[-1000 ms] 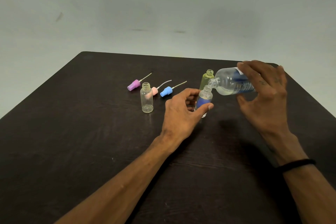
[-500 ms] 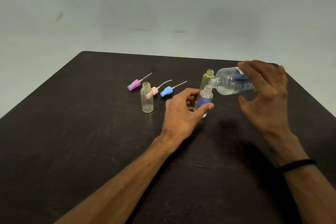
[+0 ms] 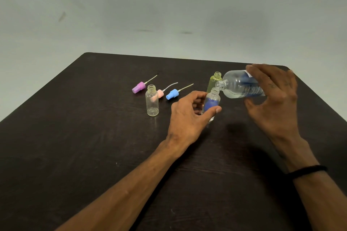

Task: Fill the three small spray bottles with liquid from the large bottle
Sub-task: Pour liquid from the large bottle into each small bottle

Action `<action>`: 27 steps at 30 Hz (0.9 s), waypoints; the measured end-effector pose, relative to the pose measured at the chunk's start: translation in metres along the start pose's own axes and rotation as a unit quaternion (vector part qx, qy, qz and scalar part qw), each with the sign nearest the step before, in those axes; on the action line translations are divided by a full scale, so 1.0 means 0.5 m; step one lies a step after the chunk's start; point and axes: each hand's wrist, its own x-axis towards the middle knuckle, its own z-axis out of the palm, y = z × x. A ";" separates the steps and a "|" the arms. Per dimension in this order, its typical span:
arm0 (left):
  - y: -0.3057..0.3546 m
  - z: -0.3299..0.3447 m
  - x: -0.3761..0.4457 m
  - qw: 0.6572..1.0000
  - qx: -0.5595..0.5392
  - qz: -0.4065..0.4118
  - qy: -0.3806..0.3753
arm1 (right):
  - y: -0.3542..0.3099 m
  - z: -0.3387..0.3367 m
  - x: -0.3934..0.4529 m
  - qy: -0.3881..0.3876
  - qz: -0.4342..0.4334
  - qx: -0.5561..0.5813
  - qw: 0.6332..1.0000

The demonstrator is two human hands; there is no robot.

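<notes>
- Head view: the right hand (image 3: 272,99) gripped the large bottle (image 3: 240,85), fingers over its top and thumb under it, and held it tipped on its side above the table (image 3: 75,137).
- The large bottle's open mouth pointed toward the left hand and sat at the neck of the blue-tinted small bottle (image 3: 211,104); clear liquid lay along the lower side of the large bottle.
- The left hand (image 3: 189,116) was closed around the blue-tinted small bottle, thumb across its front and fingers behind it, keeping it upright on the table.
- A yellow-tinted small bottle (image 3: 213,81) stood uncapped just beyond the left hand's fingers, behind the blue-tinted one and beside the large bottle's neck.
- A clear small bottle (image 3: 152,102) stood uncapped and upright to the left of the left hand, apart from it.
- Three spray caps lay on their sides beyond the left hand, each with a thin dip tube: a purple cap (image 3: 139,87) farthest left, a pink cap (image 3: 160,93) partly behind the clear small bottle, and a blue cap (image 3: 171,94) nearest the left hand.
- A dark band (image 3: 308,170) circled the right wrist.
</notes>
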 end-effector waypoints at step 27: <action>-0.008 -0.010 0.013 0.999 -0.018 0.006 0.047 | -0.032 0.003 0.000 0.002 0.190 0.101 0.977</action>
